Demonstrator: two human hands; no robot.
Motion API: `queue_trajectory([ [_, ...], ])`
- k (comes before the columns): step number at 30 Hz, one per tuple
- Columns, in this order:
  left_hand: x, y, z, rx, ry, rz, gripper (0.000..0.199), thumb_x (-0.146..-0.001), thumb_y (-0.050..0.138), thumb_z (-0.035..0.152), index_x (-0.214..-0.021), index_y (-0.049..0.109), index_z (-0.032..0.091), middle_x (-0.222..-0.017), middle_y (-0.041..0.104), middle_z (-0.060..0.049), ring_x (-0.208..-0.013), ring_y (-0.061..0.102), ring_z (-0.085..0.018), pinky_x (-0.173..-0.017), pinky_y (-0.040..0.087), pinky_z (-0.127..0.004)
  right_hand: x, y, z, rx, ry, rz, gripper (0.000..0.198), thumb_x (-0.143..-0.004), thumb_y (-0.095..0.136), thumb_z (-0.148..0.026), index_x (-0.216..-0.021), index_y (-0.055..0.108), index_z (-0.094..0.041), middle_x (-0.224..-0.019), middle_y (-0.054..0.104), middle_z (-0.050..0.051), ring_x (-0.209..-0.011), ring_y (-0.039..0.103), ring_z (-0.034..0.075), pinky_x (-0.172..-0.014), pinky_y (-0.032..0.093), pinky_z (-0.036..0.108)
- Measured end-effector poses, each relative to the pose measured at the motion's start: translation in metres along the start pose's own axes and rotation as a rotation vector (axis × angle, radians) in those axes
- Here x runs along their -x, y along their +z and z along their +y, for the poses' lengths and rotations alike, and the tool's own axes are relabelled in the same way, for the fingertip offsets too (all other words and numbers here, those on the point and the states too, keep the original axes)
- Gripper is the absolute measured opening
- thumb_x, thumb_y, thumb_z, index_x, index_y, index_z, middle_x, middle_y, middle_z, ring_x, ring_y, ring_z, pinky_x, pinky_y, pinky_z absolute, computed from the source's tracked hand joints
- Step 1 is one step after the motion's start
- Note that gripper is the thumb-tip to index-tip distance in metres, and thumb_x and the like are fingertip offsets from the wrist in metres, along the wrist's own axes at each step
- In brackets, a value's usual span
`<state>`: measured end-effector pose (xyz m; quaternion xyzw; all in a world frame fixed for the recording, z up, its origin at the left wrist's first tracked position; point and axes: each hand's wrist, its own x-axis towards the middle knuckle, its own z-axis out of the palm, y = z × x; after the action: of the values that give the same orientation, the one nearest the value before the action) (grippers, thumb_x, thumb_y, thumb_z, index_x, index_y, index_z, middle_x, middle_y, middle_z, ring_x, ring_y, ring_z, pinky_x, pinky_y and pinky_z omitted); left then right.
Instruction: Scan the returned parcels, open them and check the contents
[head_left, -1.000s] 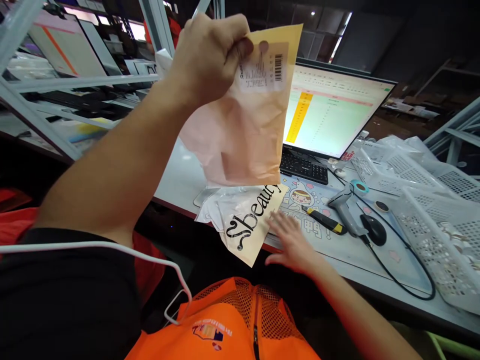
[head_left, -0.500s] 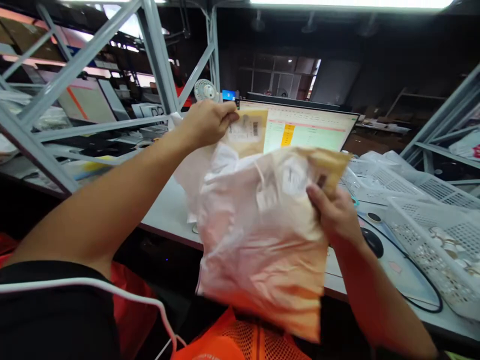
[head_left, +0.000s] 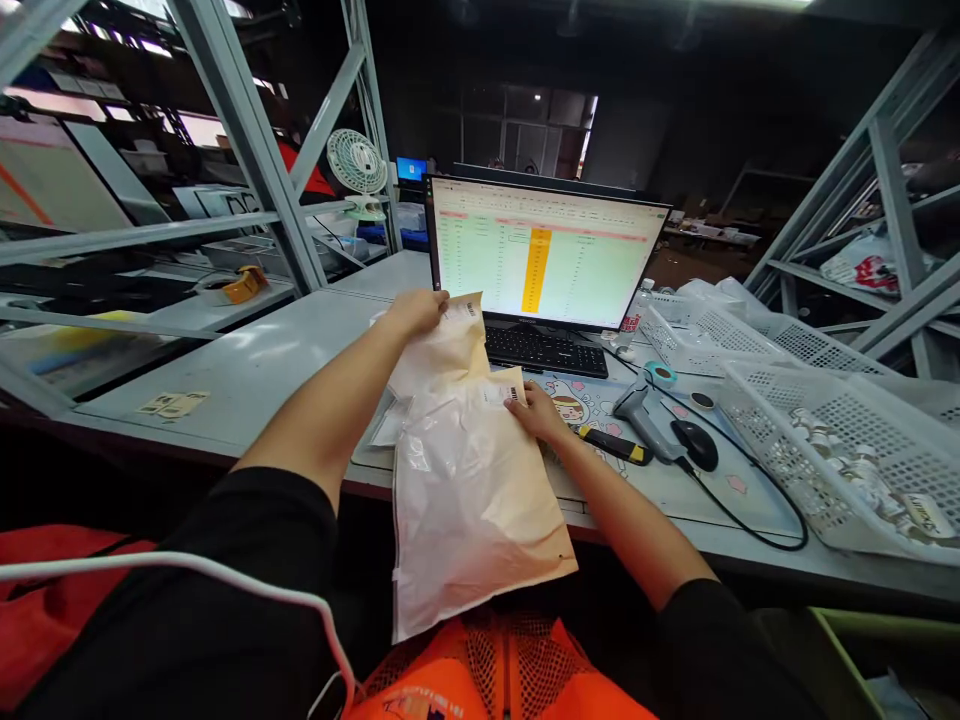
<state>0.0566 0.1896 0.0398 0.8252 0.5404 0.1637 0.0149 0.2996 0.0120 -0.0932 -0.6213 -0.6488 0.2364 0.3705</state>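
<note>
My left hand (head_left: 418, 312) is closed on the top edge of a tan envelope (head_left: 457, 345) with a printed barcode label, which lies over the desk's front part. My right hand (head_left: 538, 412) pinches the labelled top corner of a second tan envelope (head_left: 517, 500). A translucent plastic bag (head_left: 439, 510) lies against this second envelope, and both hang over the desk edge toward my lap. Whether the bag encloses the envelope I cannot tell. Near my right hand are a yellow-black box cutter (head_left: 615, 446) and a grey barcode scanner (head_left: 645, 420).
A monitor (head_left: 480, 240) with a spreadsheet stands behind a black keyboard (head_left: 547, 350). White perforated baskets (head_left: 757, 410), one with small bottles (head_left: 862, 475), line the right side. A black mouse (head_left: 694, 443) lies beside a cable. Metal frames (head_left: 262, 150) flank the desk; a fan (head_left: 357, 162) stands behind.
Both hands have lowered the envelopes from in front of the monitor to the desk edge. The screen and keyboard are now uncovered. Each hand keeps its grip.
</note>
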Motion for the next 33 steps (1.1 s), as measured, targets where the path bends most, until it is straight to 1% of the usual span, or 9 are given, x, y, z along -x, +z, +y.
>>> queue_trajectory([
  [5, 0.010, 0.028, 0.004, -0.082, -0.130, 0.018, 0.062, -0.096, 0.054, 0.037, -0.149, 0.053, 0.006, -0.154, 0.049, -0.032, -0.148, 0.037, -0.048, -0.120, 0.020, -0.063, -0.006, 0.011, 0.010, 0.069, -0.023, -0.047, 0.026, -0.097, 0.066, -0.032, -0.111, 0.080, -0.016, -0.134, 0.069, 0.014, -0.123, 0.063, 0.027, -0.109, 0.045, 0.037],
  [10, 0.069, 0.092, 0.023, 0.026, -0.114, -0.195, 0.079, -0.098, 0.040, 0.070, -0.155, 0.050, 0.016, -0.163, 0.046, -0.021, -0.149, 0.041, -0.047, -0.118, 0.034, -0.060, -0.006, 0.019, 0.015, 0.128, -0.031, -0.040, 0.030, -0.096, 0.067, -0.034, -0.116, 0.079, -0.015, -0.132, 0.069, 0.015, -0.128, 0.058, 0.030, -0.114, 0.039, 0.041],
  [12, 0.097, 0.111, 0.025, 0.074, -0.104, -0.261, 0.084, -0.097, 0.034, 0.075, -0.159, 0.046, 0.019, -0.168, 0.041, -0.017, -0.155, 0.032, -0.046, -0.119, 0.035, -0.059, -0.006, 0.022, 0.014, 0.127, -0.027, -0.041, 0.031, -0.096, 0.067, -0.036, -0.116, 0.079, -0.014, -0.133, 0.069, 0.016, -0.129, 0.057, 0.031, -0.114, 0.039, 0.041],
  [14, 0.120, 0.120, 0.022, 0.121, -0.089, -0.296, 0.085, -0.098, 0.031, 0.074, -0.164, 0.038, 0.021, -0.167, 0.043, -0.015, -0.155, 0.037, -0.040, -0.120, 0.038, -0.051, -0.007, 0.026, 0.011, 0.114, -0.022, -0.045, 0.032, -0.098, 0.065, -0.037, -0.116, 0.079, -0.014, -0.131, 0.070, 0.016, -0.126, 0.059, 0.030, -0.112, 0.041, 0.039],
  [20, 0.129, 0.087, 0.005, 0.169, -0.004, -0.322, 0.087, -0.094, 0.048, 0.071, -0.164, 0.031, 0.022, -0.146, 0.065, -0.017, -0.127, 0.066, -0.035, -0.101, 0.053, -0.042, -0.028, 0.049, -0.007, 0.081, 0.052, -0.047, 0.037, -0.105, 0.052, -0.040, -0.121, 0.075, -0.015, -0.128, 0.073, 0.015, -0.117, 0.066, 0.028, -0.100, 0.048, 0.035],
  [25, 0.118, 0.062, 0.027, -0.100, -0.028, -0.168, 0.055, -0.098, 0.053, 0.040, -0.146, 0.055, 0.014, -0.150, 0.059, -0.020, -0.139, 0.054, -0.041, -0.115, 0.041, -0.052, -0.045, 0.060, -0.031, 0.108, 0.127, -0.050, 0.043, -0.103, 0.055, -0.046, -0.123, 0.070, -0.011, -0.124, 0.074, 0.020, -0.115, 0.068, 0.033, -0.096, 0.051, 0.040],
  [28, 0.141, 0.080, 0.050, -0.105, 0.017, -0.156, 0.059, -0.103, 0.045, 0.049, -0.149, 0.055, 0.014, -0.164, 0.046, -0.018, -0.154, 0.037, -0.039, -0.127, 0.026, -0.052, -0.035, 0.025, -0.032, 0.128, 0.085, -0.037, 0.047, -0.098, 0.065, -0.044, -0.134, 0.064, -0.014, -0.136, 0.069, 0.019, -0.124, 0.065, 0.032, -0.104, 0.049, 0.042],
  [31, 0.171, 0.106, 0.060, -0.026, 0.049, -0.246, 0.081, -0.101, 0.039, 0.068, -0.162, 0.042, 0.015, -0.175, 0.027, -0.013, -0.163, 0.019, -0.035, -0.133, 0.015, -0.050, -0.007, -0.050, -0.003, 0.267, 0.066, 0.078, 0.053, -0.099, 0.062, -0.045, -0.144, 0.058, -0.017, -0.142, 0.066, 0.019, -0.128, 0.063, 0.032, -0.107, 0.048, 0.044],
  [33, 0.181, 0.119, 0.059, 0.025, 0.022, -0.267, 0.087, -0.100, 0.037, 0.072, -0.166, 0.035, 0.016, -0.177, 0.018, -0.011, -0.165, 0.010, -0.035, -0.135, 0.010, -0.050, 0.016, -0.107, 0.029, 0.502, 0.163, 0.206, 0.056, -0.100, 0.057, -0.045, -0.146, 0.056, -0.013, -0.138, 0.067, 0.021, -0.126, 0.064, 0.035, -0.105, 0.049, 0.046],
])
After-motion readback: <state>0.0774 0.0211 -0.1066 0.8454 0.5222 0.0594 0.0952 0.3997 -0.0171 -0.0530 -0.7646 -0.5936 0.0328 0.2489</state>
